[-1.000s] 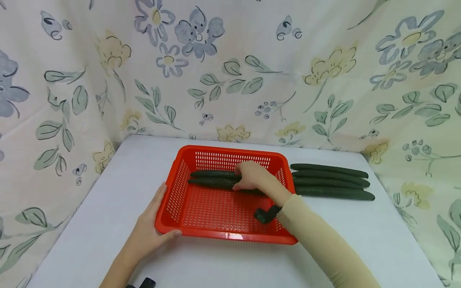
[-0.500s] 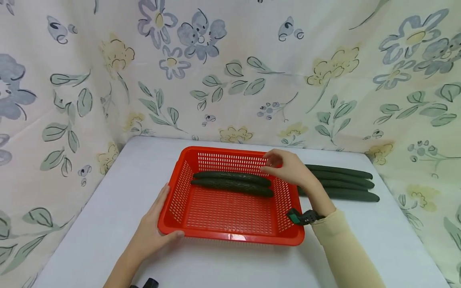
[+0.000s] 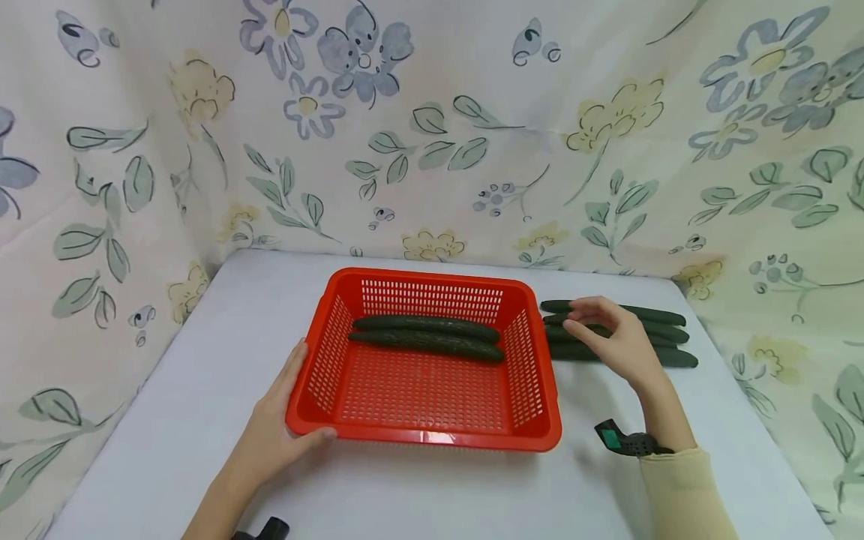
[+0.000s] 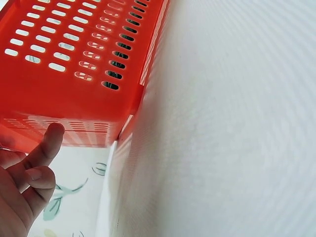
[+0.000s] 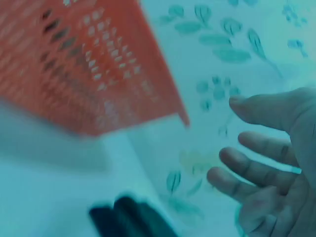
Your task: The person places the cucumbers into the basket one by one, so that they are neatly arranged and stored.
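Note:
Two dark green cucumbers lie side by side in the red plastic basket, toward its back wall. At the basket's front left corner, my left hand rests with fingers extended along the left side and thumb by the front rim. The left wrist view shows these fingers against the perforated wall. My right hand hovers above several more cucumbers right of the basket, partly covering them. A gap shows between its thumb and fingers, with nothing held. Blurred cucumbers appear low in the right wrist view.
The basket stands on a white table. Floral cloth hangs behind the table and at both sides. The basket's right wall rises just left of the loose cucumbers.
My right hand has let go of the cucumbers inside the basket, lifted over the right wall, and moved right above the loose ones. My left hand has stayed at the corner.

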{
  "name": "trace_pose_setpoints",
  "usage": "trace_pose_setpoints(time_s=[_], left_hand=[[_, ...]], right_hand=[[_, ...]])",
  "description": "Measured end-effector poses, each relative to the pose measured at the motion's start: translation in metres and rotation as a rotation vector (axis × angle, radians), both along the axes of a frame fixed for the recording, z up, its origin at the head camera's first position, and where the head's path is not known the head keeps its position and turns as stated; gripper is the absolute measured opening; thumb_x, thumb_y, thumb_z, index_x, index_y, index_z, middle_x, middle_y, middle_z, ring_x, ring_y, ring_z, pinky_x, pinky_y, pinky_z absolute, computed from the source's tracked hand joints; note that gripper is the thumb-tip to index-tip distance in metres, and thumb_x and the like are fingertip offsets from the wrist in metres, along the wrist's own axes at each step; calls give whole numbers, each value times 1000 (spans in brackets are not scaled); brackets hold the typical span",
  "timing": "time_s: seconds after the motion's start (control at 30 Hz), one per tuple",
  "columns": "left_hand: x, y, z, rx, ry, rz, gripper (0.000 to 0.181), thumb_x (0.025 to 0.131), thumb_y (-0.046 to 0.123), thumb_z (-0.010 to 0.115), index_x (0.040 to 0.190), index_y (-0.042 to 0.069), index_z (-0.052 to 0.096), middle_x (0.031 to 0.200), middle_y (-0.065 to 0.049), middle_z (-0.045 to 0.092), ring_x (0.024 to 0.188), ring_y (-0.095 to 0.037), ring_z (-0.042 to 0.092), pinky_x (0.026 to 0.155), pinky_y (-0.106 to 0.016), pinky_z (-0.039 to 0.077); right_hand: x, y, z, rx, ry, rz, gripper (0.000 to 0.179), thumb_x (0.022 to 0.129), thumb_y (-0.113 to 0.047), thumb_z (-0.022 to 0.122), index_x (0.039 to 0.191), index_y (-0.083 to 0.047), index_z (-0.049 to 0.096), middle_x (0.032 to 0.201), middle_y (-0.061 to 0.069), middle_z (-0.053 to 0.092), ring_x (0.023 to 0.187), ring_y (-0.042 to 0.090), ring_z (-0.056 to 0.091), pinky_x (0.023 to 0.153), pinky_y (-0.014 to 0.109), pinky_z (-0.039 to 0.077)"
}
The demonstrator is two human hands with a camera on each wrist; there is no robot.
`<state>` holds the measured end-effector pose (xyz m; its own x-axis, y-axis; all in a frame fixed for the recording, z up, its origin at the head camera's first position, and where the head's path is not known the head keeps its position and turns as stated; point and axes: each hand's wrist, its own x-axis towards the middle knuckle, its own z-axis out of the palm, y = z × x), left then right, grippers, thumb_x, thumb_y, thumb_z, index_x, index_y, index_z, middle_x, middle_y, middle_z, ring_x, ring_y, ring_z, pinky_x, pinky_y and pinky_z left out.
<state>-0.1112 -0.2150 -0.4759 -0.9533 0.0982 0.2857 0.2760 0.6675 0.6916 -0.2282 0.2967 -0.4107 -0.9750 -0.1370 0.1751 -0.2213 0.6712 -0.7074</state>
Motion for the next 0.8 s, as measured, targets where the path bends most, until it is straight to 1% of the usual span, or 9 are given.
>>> trace_pose_setpoints(time_s=[0.1,0.2,0.27,0.37,0.47,0.6,0.67,0.7,0.8], left_hand=[[-2,1,1,6,2,-9,131,70,31,97,172,25,15,176,-1,25,148,-36,46,101,-35,51],[-3,2,1,11,0,-13,131,70,31,97,172,25,15,176,-2,25,148,-35,46,100,-36,52],[-3,2,0,13,-2,-13,131,70,31,97,172,26,15,176,-2,25,147,-35,47,99,-37,54],[-3,2,-1,17,-6,-14,130,71,31,97,172,25,15,176,-3,25,146,-36,47,98,-38,55],[0,1,-2,13,-14,-7,131,71,31,97,172,26,14,176,-2,25,146,-36,48,98,-37,54],[4,-4,-1,0,-22,17,133,70,31,98,172,28,13,176,-1,24,143,-36,49,96,-33,54],[4,-5,0,-1,-22,18,133,70,31,98,172,28,13,176,-1,24,143,-36,49,96,-32,54],[3,-4,0,3,-23,13,132,70,31,98,172,28,13,176,-1,24,143,-35,50,95,-32,55],[-1,-2,0,15,-17,-8,131,71,31,97,172,28,14,177,0,24,146,-31,47,97,-31,53]], right_hand=[[8,18,-13,15,33,-56,38,102,-35,73,133,-13,67,118,5,72,106,-7,59,92,20,49],[14,34,-26,-2,62,-113,39,101,-33,74,132,-10,68,118,4,72,107,-8,58,94,19,44],[17,44,-35,-27,81,-150,39,101,-31,75,132,-7,67,117,-1,71,107,-9,57,97,18,41],[18,57,-48,-77,107,-203,39,101,-27,75,131,-3,67,115,-15,68,108,-12,57,104,17,36],[16,68,-60,-117,124,-236,37,101,-24,75,129,0,68,112,-26,64,108,-12,57,106,17,35],[12,78,-70,-139,104,-273,38,100,-25,76,127,0,69,109,-29,64,108,-12,57,102,16,37],[13,84,-73,-127,86,-307,39,98,-27,79,126,-1,69,109,-28,63,109,-12,56,103,18,38],[15,88,-75,-118,76,-328,41,97,-28,80,126,-2,70,110,-28,62,110,-12,54,108,21,38],[22,103,-81,-81,53,-387,45,93,-33,84,127,-5,71,115,-31,59,123,-8,50,120,38,36]])
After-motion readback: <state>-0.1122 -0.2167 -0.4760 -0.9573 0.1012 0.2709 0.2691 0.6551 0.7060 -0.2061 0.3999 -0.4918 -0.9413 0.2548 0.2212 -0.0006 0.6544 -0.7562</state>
